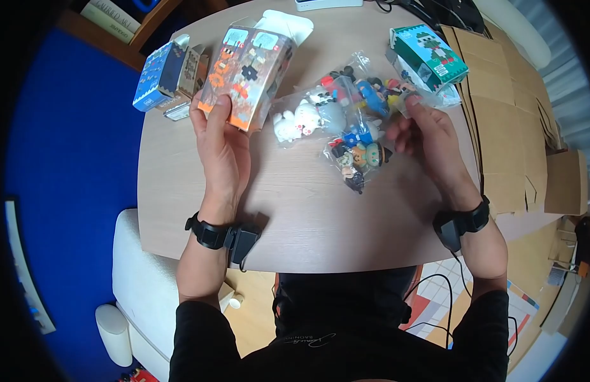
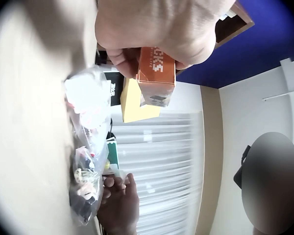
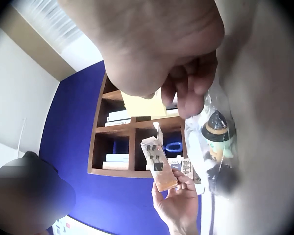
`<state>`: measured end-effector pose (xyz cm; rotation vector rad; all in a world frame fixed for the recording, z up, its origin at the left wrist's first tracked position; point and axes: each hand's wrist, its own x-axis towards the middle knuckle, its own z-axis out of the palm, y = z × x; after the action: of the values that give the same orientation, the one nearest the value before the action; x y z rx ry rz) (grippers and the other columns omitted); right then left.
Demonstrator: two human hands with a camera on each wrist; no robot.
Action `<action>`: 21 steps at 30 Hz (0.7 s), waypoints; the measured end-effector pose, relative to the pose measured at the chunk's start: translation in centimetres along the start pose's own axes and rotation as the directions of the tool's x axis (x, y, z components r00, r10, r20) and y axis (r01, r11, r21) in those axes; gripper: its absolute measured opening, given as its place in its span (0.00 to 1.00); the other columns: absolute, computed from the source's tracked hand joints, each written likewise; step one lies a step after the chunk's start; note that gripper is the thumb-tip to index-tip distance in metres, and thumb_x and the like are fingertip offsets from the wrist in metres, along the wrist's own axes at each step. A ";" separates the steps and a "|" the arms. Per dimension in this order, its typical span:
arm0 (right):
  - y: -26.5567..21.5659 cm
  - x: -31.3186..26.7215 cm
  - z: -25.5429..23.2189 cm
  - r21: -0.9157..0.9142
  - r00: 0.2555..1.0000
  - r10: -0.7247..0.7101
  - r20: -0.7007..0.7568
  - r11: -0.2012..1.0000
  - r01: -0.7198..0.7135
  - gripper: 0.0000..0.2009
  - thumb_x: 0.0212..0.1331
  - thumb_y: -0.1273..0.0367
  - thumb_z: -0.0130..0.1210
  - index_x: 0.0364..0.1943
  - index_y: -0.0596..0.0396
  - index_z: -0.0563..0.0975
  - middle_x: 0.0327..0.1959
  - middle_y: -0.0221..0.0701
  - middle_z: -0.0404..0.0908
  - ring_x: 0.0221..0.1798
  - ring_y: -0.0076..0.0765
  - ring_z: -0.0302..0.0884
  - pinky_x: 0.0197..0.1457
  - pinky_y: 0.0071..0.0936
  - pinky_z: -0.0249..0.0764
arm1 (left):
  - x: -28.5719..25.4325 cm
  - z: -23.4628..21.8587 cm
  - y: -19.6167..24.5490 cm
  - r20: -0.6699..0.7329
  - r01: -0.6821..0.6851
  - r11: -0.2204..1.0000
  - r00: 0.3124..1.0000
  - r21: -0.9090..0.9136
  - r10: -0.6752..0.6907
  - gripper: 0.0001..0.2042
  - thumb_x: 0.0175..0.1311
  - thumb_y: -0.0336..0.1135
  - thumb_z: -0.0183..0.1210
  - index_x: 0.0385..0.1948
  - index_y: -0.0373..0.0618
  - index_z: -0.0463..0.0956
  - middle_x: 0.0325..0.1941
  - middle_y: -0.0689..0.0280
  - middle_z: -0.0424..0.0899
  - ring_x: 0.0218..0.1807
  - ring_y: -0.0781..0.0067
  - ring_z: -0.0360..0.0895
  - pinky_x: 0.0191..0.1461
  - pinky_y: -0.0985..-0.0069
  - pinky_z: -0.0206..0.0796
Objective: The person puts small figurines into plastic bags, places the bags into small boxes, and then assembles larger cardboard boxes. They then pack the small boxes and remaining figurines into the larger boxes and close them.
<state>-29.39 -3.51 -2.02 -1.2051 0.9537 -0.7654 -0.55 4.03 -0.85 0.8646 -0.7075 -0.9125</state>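
Observation:
My left hand (image 1: 223, 149) grips the lower end of an orange printed toy box (image 1: 249, 73), thumb across its front. The box tilts up over the table, its white top flap (image 1: 287, 25) open. My right hand (image 1: 430, 137) pinches the clear edge of a plastic bag of colourful figurines (image 1: 371, 95) between thumb and fingers. Left of that bag lies another clear bag with white figurines (image 1: 301, 121). Nearer me sits a bag of small figurines (image 1: 358, 156), one in a black pointed hat (image 3: 217, 128). In the right wrist view the bag's pinched edge is hidden behind the hand.
A blue box (image 1: 161, 76) stands at the table's left edge, a green box (image 1: 430, 57) at the back right. Flattened cardboard (image 1: 508, 121) leans along the right side. A white device (image 1: 326, 4) lies at the far edge.

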 end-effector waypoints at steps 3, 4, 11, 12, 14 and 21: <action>-0.1 -0.5 0.7 -0.131 0.999 -0.007 0.045 0.991 0.012 0.24 0.73 0.53 0.41 0.26 0.53 0.79 0.23 0.30 0.83 0.20 0.21 0.75 0.26 0.16 0.67 | 0.9 -0.8 0.2 -0.053 0.084 0.996 0.995 0.019 -0.083 0.24 0.70 0.38 0.55 0.62 0.48 0.54 0.60 0.59 0.70 0.61 0.68 0.73 0.60 0.70 0.72; -0.2 -0.5 1.0 -0.165 0.998 -0.017 0.052 0.986 0.026 0.25 0.73 0.53 0.40 0.23 0.53 0.78 0.22 0.30 0.82 0.19 0.21 0.75 0.25 0.16 0.67 | 1.4 -1.5 0.2 -0.081 0.100 0.995 0.992 0.009 -0.099 0.23 0.70 0.38 0.55 0.62 0.48 0.55 0.60 0.58 0.70 0.60 0.67 0.73 0.60 0.70 0.73; 0.0 -0.5 1.1 -0.124 0.998 -0.021 0.066 0.992 0.029 0.27 0.70 0.50 0.44 0.21 0.56 0.81 0.20 0.28 0.80 0.20 0.18 0.73 0.28 0.16 0.66 | 3.6 -4.3 -0.6 -0.246 0.196 0.979 0.947 -0.064 -0.205 0.21 0.70 0.36 0.55 0.58 0.41 0.58 0.57 0.52 0.70 0.58 0.64 0.74 0.63 0.70 0.74; 0.0 -0.4 1.0 -0.121 0.997 -0.024 0.072 0.992 0.032 0.27 0.70 0.50 0.44 0.21 0.56 0.81 0.20 0.28 0.80 0.20 0.18 0.73 0.28 0.16 0.66 | 3.6 -4.1 -0.7 -0.239 0.200 0.976 0.947 -0.082 -0.214 0.22 0.70 0.35 0.55 0.60 0.38 0.57 0.57 0.50 0.69 0.57 0.63 0.74 0.63 0.71 0.74; 0.0 -0.5 0.8 -0.111 0.997 -0.028 0.077 0.993 0.037 0.27 0.70 0.51 0.45 0.21 0.56 0.81 0.19 0.28 0.80 0.21 0.19 0.74 0.28 0.17 0.67 | 3.5 -3.9 -0.6 -0.230 0.192 0.975 0.949 -0.113 -0.214 0.23 0.70 0.34 0.53 0.61 0.34 0.56 0.57 0.47 0.68 0.57 0.61 0.73 0.64 0.71 0.73; -0.9 -1.8 0.7 -0.205 0.975 0.040 0.220 0.979 0.006 0.27 0.69 0.53 0.49 0.17 0.58 0.78 0.17 0.30 0.78 0.21 0.23 0.76 0.27 0.19 0.70 | 2.5 -3.5 1.4 -0.296 0.248 0.968 0.923 -0.035 -0.247 0.32 0.70 0.42 0.52 0.67 0.35 0.48 0.66 0.45 0.60 0.70 0.56 0.60 0.73 0.65 0.54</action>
<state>-29.51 -1.79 -0.75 -1.4278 0.8695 -0.5135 3.93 3.46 -0.93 1.0852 -0.3411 -0.9771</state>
